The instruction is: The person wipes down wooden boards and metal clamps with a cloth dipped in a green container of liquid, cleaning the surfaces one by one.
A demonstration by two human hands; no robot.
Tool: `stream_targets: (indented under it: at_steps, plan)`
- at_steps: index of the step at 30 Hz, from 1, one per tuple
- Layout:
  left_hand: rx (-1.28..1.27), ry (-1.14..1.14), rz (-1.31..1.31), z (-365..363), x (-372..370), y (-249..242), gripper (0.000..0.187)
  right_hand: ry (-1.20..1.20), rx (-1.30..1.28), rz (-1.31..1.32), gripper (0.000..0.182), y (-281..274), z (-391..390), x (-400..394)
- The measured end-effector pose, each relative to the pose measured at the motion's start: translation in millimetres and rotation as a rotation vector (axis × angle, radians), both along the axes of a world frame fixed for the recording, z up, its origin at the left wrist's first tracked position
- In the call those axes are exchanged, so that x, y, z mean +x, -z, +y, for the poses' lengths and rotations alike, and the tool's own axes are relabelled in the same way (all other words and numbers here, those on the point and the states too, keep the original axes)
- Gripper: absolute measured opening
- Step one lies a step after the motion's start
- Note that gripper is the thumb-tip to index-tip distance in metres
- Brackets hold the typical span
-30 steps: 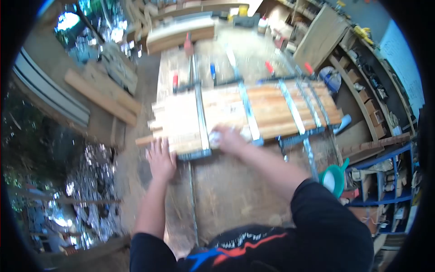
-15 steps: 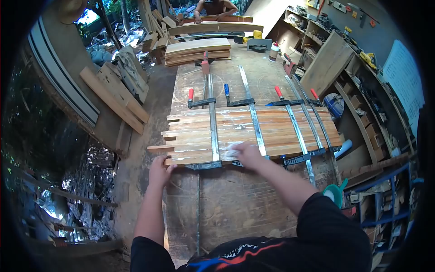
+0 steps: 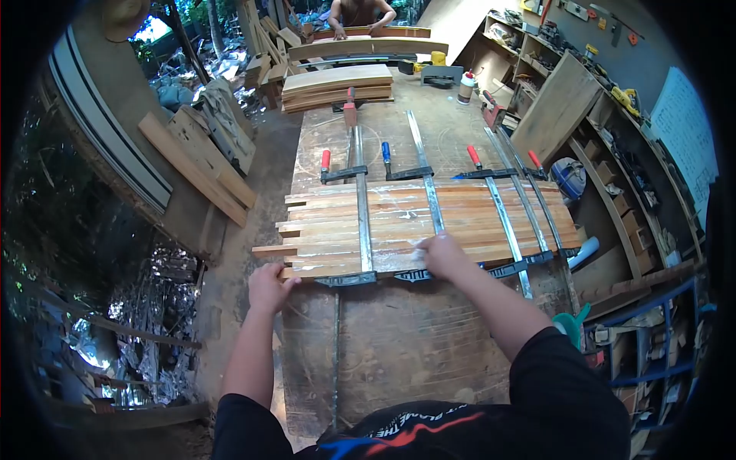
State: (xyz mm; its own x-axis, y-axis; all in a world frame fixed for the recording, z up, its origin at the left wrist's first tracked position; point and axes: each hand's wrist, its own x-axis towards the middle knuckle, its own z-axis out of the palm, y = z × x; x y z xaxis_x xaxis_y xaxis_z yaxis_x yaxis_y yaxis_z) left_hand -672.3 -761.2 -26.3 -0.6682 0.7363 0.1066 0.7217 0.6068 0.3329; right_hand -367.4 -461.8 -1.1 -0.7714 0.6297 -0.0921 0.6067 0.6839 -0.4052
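A panel of several wooden strips (image 3: 399,201), with uneven ends at the left and whitish smears on top, lies across the bench under several metal bar clamps (image 3: 363,222). My right hand (image 3: 447,257) is closed on a white cloth (image 3: 420,247), mostly hidden by the fingers, and presses it to the panel's near part beside the blue-handled clamp (image 3: 432,203). At the near left corner, my left hand (image 3: 268,290) grips the panel's end, its thumb along the front edge.
Stacked boards (image 3: 337,86) and a glue bottle (image 3: 465,88) stand on the workbench (image 3: 383,337) farther back. Another person's hands (image 3: 340,32) are at long boards beyond. Shelves (image 3: 613,184) line the right side, with a green container (image 3: 569,328) near my right elbow. Planks lean at left.
My right hand has slid the cloth to the right along the panel, towards the blue-handled clamp's bar. My left hand stays at the corner. The view has shifted slightly.
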Motion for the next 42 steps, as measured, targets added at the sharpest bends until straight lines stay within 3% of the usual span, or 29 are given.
stream_targets:
  at_steps: [1,3,6,12,16,18,20,22,25,28,29,32,33,34,35,36,38,40,41,42]
  plan:
    - [-0.015,0.000,0.016,0.0,1.1,0.2,0.053,0.064,-0.175,0.105,0.027,6.9,-14.6,-10.2]
    - [-0.042,-0.010,0.052,-0.6,1.8,0.4,0.055,-0.034,-0.040,0.176,0.027,13.2,-51.5,-39.4]
    - [-0.023,-0.044,0.033,-1.1,7.1,-6.9,0.056,-0.025,-0.124,0.276,0.028,21.8,-61.0,-59.5]
    - [-0.057,-0.068,0.085,-1.5,4.9,-13.9,0.056,-0.116,-0.061,-0.162,0.029,-12.4,-5.9,-5.2]
    - [-0.093,-0.079,-0.010,0.8,14.0,-20.2,0.057,0.085,-0.132,-0.189,0.029,-32.4,3.4,12.7]
    - [0.047,-0.072,0.111,-3.8,1.5,23.8,0.057,-0.002,-0.048,0.097,0.027,14.7,-6.6,-8.7]
    - [0.042,-0.092,0.163,-2.7,14.0,16.2,0.059,-0.028,-0.067,0.162,0.029,35.3,-42.8,-42.1]
    - [0.068,-0.136,0.229,-0.1,19.3,34.0,0.059,0.013,-0.121,0.202,0.032,25.5,-66.0,-59.9]
    - [0.065,-0.158,0.362,-2.0,27.5,47.1,0.057,-0.129,-0.037,0.286,0.030,24.8,-58.7,-47.1]
    - [0.063,-0.135,0.446,-13.1,28.3,48.8,0.055,-0.197,-0.045,0.194,0.029,20.5,-42.8,-34.8]
    - [0.058,-0.119,0.464,-18.5,29.8,45.7,0.055,-0.174,-0.078,0.080,0.032,-3.8,-42.0,-26.1]
    - [-0.020,-0.065,0.437,-37.7,31.3,29.9,0.056,-0.126,-0.064,0.052,0.027,9.7,5.4,13.9]
    - [-0.024,-0.108,0.270,-46.8,30.6,7.3,0.057,-0.075,-0.126,-0.038,0.025,-1.5,12.4,22.8]
    - [-0.027,-0.211,0.103,-64.4,27.8,-20.8,0.058,-0.131,-0.024,-0.070,0.025,-5.3,15.9,25.3]
    - [0.392,-0.358,0.041,-82.9,19.7,-41.6,0.058,-0.095,-0.017,-0.178,0.024,-11.1,12.4,17.5]
    - [0.817,-0.465,0.031,-104.6,2.4,-65.4,0.057,-0.120,0.016,-0.052,0.025,8.3,12.2,18.6]
    - [1.256,-0.554,0.298,-157.2,-20.9,-133.4,0.057,-0.075,0.017,0.109,0.026,24.2,-4.3,-0.4]
    - [1.574,-0.373,0.674,-199.8,-6.6,-205.0,0.058,0.086,-0.011,0.162,0.026,12.9,-40.8,-7.4]
    - [1.658,-0.216,0.812,-195.9,17.7,-235.2,0.058,-0.070,0.171,0.203,0.028,45.8,-40.7,-13.7]
    - [1.737,-0.040,0.834,-167.4,49.9,-260.5,0.058,-0.066,0.098,0.160,0.031,33.4,-62.8,-26.5]
